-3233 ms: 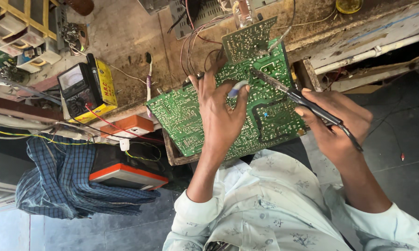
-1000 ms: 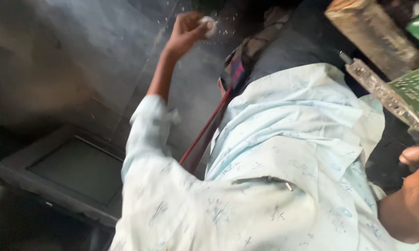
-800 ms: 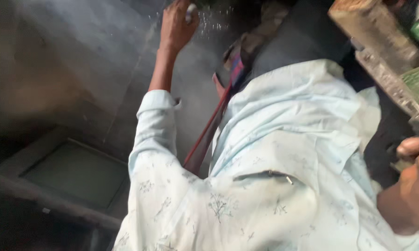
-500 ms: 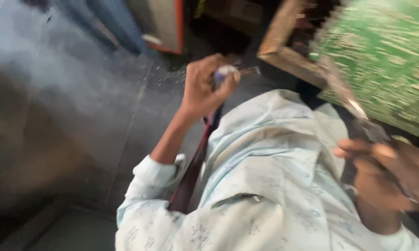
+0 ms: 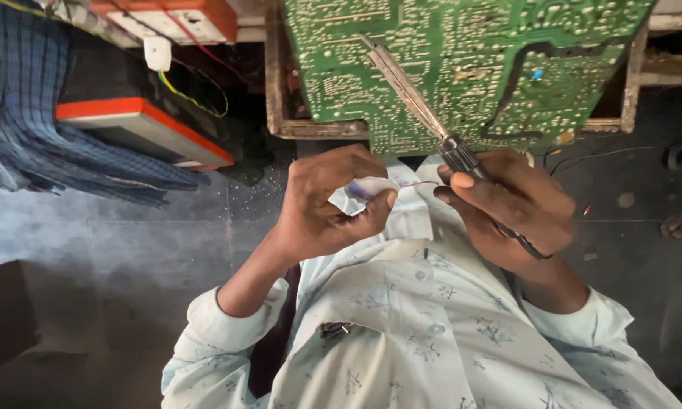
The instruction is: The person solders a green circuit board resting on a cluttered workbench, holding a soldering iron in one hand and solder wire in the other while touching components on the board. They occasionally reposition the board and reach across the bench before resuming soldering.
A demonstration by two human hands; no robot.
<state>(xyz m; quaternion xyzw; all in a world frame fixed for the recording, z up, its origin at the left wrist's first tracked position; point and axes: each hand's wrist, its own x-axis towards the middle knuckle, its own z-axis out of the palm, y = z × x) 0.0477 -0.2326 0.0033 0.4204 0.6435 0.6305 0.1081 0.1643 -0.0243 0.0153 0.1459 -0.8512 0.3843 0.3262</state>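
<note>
The left hand (image 5: 322, 204) was closed in a pinch grip on a small white solder holder (image 5: 369, 187), thumb and fingers wrapped around it, held just above the person's chest. A thin solder wire (image 5: 419, 183) ran from the holder toward the right hand (image 5: 507, 208). The right hand was closed around the dark handle of a soldering iron (image 5: 413, 98), whose metal shaft slanted up and left, its tip lying over the solder side of a green circuit board (image 5: 477, 60). The board rested in a worn wooden frame (image 5: 274, 91) on the desk, directly beyond both hands. To the left, an orange-and-white case (image 5: 140, 125) sat beside a blue checked cloth (image 5: 23, 113). A yellow wire (image 5: 193, 95) hung below a small white plug (image 5: 157, 53). The person wore a pale printed shirt (image 5: 424, 333). The floor (image 5: 129, 250) below was grey.
</note>
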